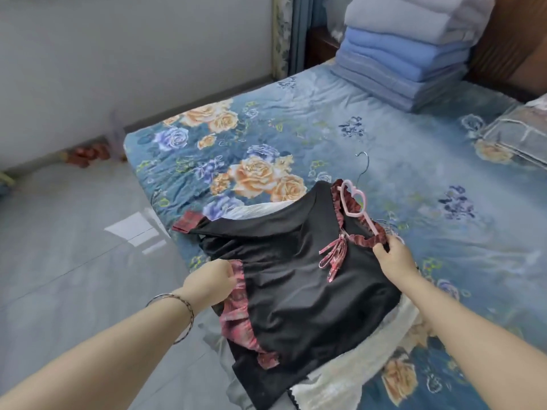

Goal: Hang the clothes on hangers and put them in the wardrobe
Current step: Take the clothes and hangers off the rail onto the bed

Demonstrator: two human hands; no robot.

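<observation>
While left hand (pixel 211 281) and right hand (pixel 393 255) fingers pinch the black dress (pixel 296 279), hanger (pixel 353 202) lies just beyond, folded blankets (pixel 408 63) farther.

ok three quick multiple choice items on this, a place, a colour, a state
1. Where is the stack of folded blankets? A) on the floor B) on the bed C) in a wardrobe
2. What colour is the hanger? A) pink B) green C) black
3. What is the right hand doing? A) hanging idle B) pinching the collar of the black top C) lifting a pillow
Answers: B, it rests on the floral sheet; A, its heart loop is pink; B, it pinches the plaid ruffle.
</observation>
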